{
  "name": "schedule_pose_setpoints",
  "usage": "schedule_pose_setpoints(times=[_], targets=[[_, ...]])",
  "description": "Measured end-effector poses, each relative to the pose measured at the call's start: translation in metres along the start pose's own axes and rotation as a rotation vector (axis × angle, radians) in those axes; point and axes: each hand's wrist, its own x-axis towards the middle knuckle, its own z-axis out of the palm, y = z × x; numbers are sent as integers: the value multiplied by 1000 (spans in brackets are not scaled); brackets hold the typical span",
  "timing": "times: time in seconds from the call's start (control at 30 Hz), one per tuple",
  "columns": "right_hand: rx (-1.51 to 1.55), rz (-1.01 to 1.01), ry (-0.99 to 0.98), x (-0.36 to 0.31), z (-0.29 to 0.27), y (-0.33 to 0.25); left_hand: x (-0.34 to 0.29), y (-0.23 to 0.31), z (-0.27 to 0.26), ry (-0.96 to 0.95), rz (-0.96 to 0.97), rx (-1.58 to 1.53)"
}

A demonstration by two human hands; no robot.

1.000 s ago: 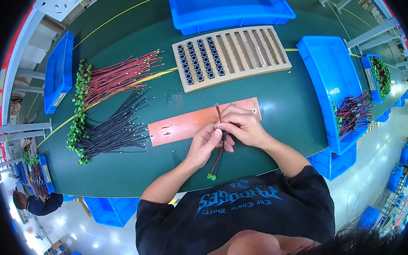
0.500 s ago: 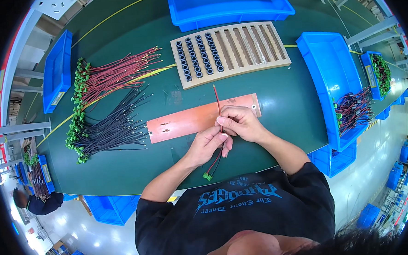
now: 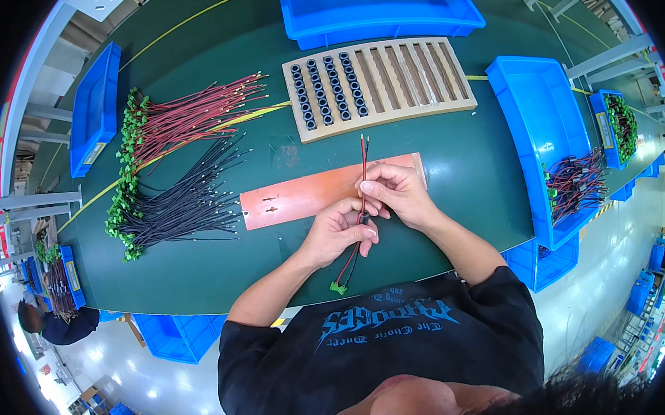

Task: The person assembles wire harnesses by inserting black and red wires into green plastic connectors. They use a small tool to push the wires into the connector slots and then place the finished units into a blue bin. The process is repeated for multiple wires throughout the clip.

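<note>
At the left of the frame, slim red wires with green plastic connectors (image 3: pixel 200 113) are lying fanned out above a matching spread of black wires (image 3: pixel 185 196). A flat orange-red strip (image 3: pixel 287 198) is stretching across the centre, below a pale, slotted wooden tray (image 3: pixel 388 123) whose left-hand slots are holding small black rings (image 3: pixel 318 92). In front of the strip, a worker's left hand (image 3: pixel 334 231) is closing thumb and fingers around a red-and-black two-wire lead (image 3: pixel 364 159), its green end connector (image 3: pixel 338 288) hanging below, a black ring-like piece (image 3: pixel 363 218) sitting around the wires. The right hand (image 3: pixel 396 193) is pinching the lead just above that piece. The step in hand appears to be positioning it; the next move seems to be calling for a steady two-handed pinch. At right, a deep blue plastic bin (image 3: pixel 520 122) is holding tangled wired pieces (image 3: pixel 576 183).
</note>
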Motion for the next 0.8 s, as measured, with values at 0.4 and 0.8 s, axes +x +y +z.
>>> schedule_pose_setpoints(times=[0.4,0.8], targets=[[-10,-17,76,-1,1,-1,1,-5,0,37,-1,-16],[-49,-103,-7,-4,-3,-6,-3,-14,-3,-51,-6,38]])
